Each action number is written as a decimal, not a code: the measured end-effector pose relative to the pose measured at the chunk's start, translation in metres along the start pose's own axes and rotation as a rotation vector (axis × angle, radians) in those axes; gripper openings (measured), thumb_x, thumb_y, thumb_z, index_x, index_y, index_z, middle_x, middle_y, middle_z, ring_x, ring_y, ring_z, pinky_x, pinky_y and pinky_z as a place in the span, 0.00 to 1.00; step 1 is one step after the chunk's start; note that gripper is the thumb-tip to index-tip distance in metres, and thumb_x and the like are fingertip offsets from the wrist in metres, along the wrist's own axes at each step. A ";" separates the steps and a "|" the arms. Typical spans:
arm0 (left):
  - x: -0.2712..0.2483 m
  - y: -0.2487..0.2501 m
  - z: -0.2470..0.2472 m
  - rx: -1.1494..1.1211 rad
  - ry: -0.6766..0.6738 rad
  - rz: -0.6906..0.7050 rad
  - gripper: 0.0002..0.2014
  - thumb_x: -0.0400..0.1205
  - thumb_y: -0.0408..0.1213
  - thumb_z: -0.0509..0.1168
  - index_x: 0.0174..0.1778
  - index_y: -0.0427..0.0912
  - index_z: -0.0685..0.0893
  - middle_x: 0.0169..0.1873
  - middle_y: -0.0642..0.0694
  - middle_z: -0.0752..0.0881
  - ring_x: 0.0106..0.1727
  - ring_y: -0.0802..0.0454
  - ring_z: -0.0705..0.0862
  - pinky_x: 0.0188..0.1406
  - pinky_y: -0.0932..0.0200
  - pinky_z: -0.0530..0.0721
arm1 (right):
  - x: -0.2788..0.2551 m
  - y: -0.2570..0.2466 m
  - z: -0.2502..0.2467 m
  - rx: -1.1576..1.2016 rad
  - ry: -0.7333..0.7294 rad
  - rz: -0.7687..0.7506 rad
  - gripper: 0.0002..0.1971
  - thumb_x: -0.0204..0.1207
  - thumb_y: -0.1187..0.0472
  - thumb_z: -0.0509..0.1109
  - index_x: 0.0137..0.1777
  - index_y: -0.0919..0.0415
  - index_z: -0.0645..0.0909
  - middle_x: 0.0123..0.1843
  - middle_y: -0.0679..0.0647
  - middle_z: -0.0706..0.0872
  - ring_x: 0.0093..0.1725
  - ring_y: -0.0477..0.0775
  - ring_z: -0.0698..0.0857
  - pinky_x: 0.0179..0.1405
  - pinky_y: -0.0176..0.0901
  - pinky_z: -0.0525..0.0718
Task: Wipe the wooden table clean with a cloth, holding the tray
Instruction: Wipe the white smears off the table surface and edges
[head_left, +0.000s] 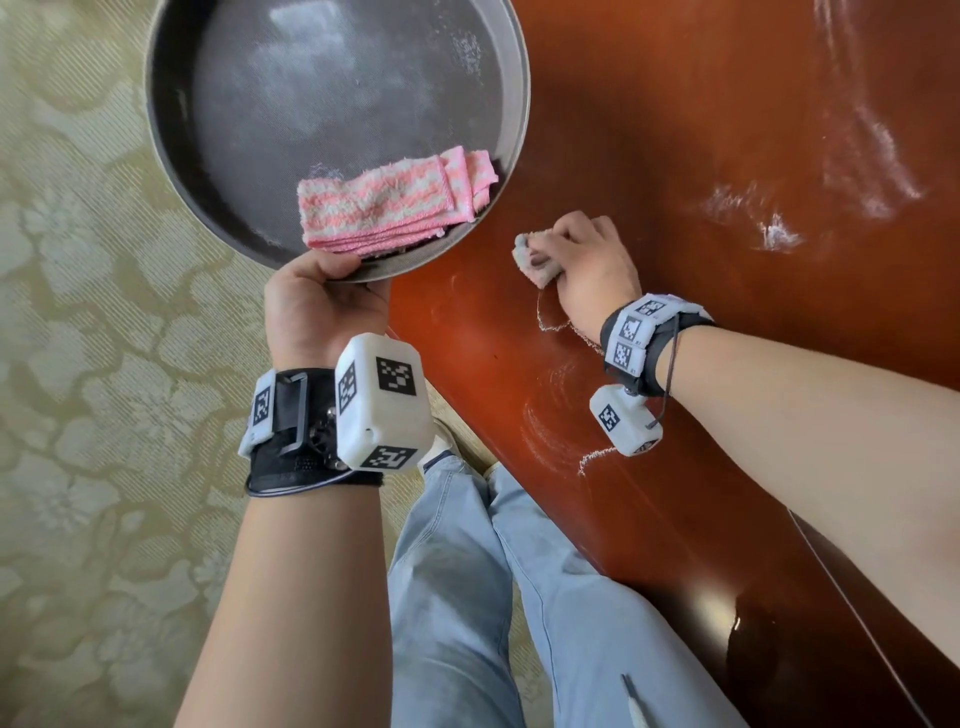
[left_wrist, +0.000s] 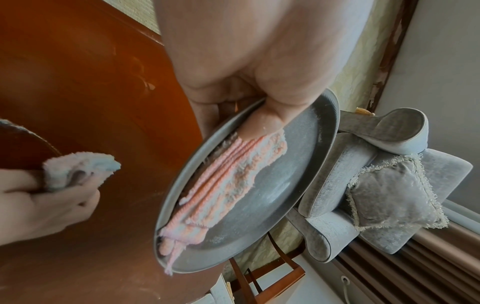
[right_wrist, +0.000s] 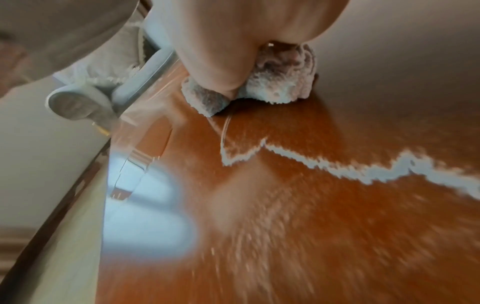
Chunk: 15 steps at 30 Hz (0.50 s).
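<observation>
Head view / left hand (head_left: 324, 301): curled over near rim of round dark tray (head_left: 171, 171), thumb on top; held off the worktop edge, over the carpet, likely to catch swept powder.
Head view / tray load: folded pink-and-white spare cloth (head_left: 384, 205) lies inside, near the gripped rim; light dusting on tray floor.
Head view / right hand (head_left: 587, 254): closed around bunched wiping cloth (head_left: 535, 260), pressing it to the red-brown wooden worktop (head_left: 675, 130), close to the edge beside the tray.
Head view / residue: white powder smears (head_left: 872, 171) well apart at far right, fainter arcs near the wrist; loose white thread (head_left: 592, 460) on the worktop.

Left wrist view / grip: thumb (left_wrist: 267, 121) over the rim, tip touching spare cloth (left_wrist: 221, 181), probably pinning it; tray (left_wrist: 306, 164) tilted toward worktop (left_wrist: 91, 92).
Left wrist view / other hand: right hand (left_wrist: 44, 203) with cloth wad (left_wrist: 78, 166) just beside the tray's low rim.
Left wrist view / background: grey armchair (left_wrist: 389, 205) with fringed cushion.

Right wrist view / contact: wiping cloth (right_wrist: 275, 82) squashed flat under hand (right_wrist: 221, 51) on worktop (right_wrist: 337, 226); fingers hidden, cloth clearly gripped.
Right wrist view / debris: white thread (right_wrist: 337, 166) trails behind the cloth, fine powder streaks blurred.

Judgement / stage: mid-wipe, sweep aimed at the tray; far smears not yet done.
Judgement / risk: tilted tray could shed spare cloth.
</observation>
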<state>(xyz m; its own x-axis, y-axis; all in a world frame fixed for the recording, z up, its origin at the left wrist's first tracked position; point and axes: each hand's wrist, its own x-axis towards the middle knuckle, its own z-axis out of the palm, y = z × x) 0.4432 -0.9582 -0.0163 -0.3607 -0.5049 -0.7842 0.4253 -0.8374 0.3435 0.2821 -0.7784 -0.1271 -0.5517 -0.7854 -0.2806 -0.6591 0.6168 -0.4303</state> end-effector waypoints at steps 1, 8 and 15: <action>-0.001 0.000 0.000 0.005 0.002 -0.001 0.19 0.61 0.18 0.52 0.44 0.30 0.81 0.45 0.36 0.86 0.54 0.38 0.85 0.60 0.50 0.86 | -0.006 0.000 0.004 0.008 -0.046 0.007 0.23 0.72 0.54 0.49 0.57 0.47 0.84 0.52 0.49 0.80 0.50 0.48 0.71 0.41 0.38 0.71; -0.009 -0.007 -0.004 -0.030 0.022 0.007 0.22 0.61 0.17 0.51 0.46 0.30 0.81 0.50 0.35 0.84 0.60 0.37 0.83 0.76 0.46 0.75 | -0.048 0.004 0.004 -0.108 -0.249 -0.174 0.25 0.75 0.74 0.61 0.65 0.47 0.81 0.57 0.48 0.76 0.56 0.55 0.72 0.50 0.46 0.76; -0.018 -0.011 -0.014 -0.035 -0.015 -0.009 0.18 0.61 0.17 0.51 0.42 0.30 0.81 0.45 0.35 0.87 0.52 0.37 0.86 0.60 0.49 0.86 | -0.037 0.001 -0.011 0.120 -0.106 -0.128 0.20 0.71 0.75 0.60 0.54 0.52 0.83 0.49 0.54 0.81 0.50 0.58 0.78 0.49 0.55 0.82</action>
<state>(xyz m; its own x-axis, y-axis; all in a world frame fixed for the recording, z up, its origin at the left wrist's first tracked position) 0.4566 -0.9372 -0.0135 -0.3769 -0.5004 -0.7795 0.4506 -0.8343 0.3177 0.2963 -0.7480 -0.1072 -0.4069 -0.8618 -0.3029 -0.6510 0.5062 -0.5657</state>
